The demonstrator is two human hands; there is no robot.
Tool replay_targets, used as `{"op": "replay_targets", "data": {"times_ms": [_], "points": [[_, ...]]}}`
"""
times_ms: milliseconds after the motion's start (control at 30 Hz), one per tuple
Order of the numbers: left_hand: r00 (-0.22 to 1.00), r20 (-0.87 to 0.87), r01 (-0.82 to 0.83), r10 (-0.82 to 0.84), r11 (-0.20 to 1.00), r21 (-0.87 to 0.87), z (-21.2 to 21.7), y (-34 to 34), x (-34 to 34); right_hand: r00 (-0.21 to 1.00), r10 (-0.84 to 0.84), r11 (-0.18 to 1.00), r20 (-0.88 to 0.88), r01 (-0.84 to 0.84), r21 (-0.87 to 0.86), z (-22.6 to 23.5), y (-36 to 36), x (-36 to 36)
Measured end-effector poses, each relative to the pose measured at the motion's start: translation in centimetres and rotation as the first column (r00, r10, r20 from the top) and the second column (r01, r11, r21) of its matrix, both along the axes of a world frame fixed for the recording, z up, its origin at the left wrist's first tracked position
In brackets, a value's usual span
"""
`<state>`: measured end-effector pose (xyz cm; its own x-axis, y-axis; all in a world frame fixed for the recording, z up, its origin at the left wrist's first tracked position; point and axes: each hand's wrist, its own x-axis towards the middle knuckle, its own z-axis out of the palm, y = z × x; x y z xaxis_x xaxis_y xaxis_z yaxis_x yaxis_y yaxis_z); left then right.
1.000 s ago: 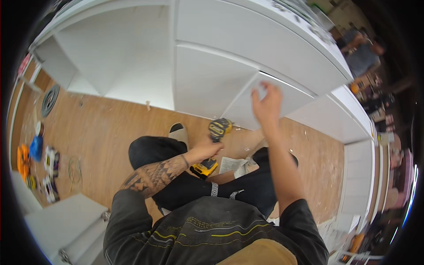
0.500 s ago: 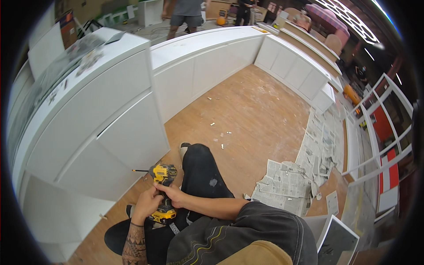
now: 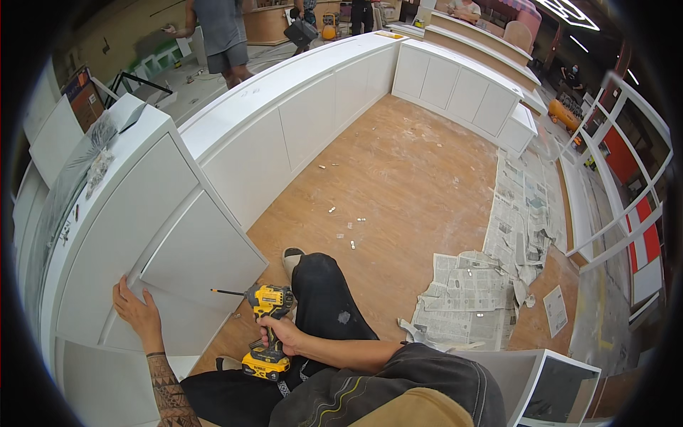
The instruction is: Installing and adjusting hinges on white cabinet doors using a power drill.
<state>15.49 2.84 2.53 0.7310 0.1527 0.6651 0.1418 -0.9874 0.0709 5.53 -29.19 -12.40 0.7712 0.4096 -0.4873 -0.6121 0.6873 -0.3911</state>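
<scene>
My right hand (image 3: 282, 334) is wrapped round the grip of a yellow and black cordless drill driver (image 3: 270, 299) held above my lap. A long dark bit (image 3: 228, 291) sticks out of its chuck toward the left. On the white cabinet (image 3: 153, 213) beside me, my left hand (image 3: 139, 313) rests with fingers stretched out, touching the front next to the edge of a door panel (image 3: 203, 252). Below that hand is an open white compartment (image 3: 107, 373). My legs are folded on the floor.
Low white cabinets (image 3: 306, 114) curve round the wood floor (image 3: 384, 185). Newspaper sheets (image 3: 466, 306) cover part of the right side, and small hinge-like pieces (image 3: 352, 244) lie scattered ahead. A white frame (image 3: 626, 164) stands far right. People (image 3: 217, 35) are beyond the cabinets.
My left hand has left the drill driver and moved left onto the cabinet front. My right hand still holds the drill driver. A person in the background has moved left.
</scene>
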Motion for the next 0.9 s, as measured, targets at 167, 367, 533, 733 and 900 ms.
{"op": "replay_targets", "data": {"times_ms": [167,367,533,733,900], "points": [[1.0,0.013,0.004,-0.004,0.998,0.062,-1.0,-2.2,0.0,0.999,0.002,1.0,0.033,-0.001,-0.013,0.0,-0.6,0.0],[1.0,0.0,0.002,-0.002,0.996,0.09,-2.8,-1.4,-0.4,0.999,-0.026,1.0,0.043,0.025,0.009,0.3,-0.8,-0.2],[0.998,-0.059,-0.013,0.021,0.99,0.141,-3.3,2.1,-1.6,0.999,0.05,0.998,-0.006,-0.05,0.039,1.1,-0.1,-0.3],[0.994,-0.104,-0.027,0.037,0.995,0.097,-0.7,-1.6,1.0,1.0,-0.017,0.999,-0.023,0.018,0.035,1.9,-2.0,0.1],[0.991,-0.108,-0.071,0.078,0.995,0.07,0.2,0.1,-0.1,0.997,0.021,1.0,0.074,-0.021,0.004,2.5,-1.5,-0.1]]}}
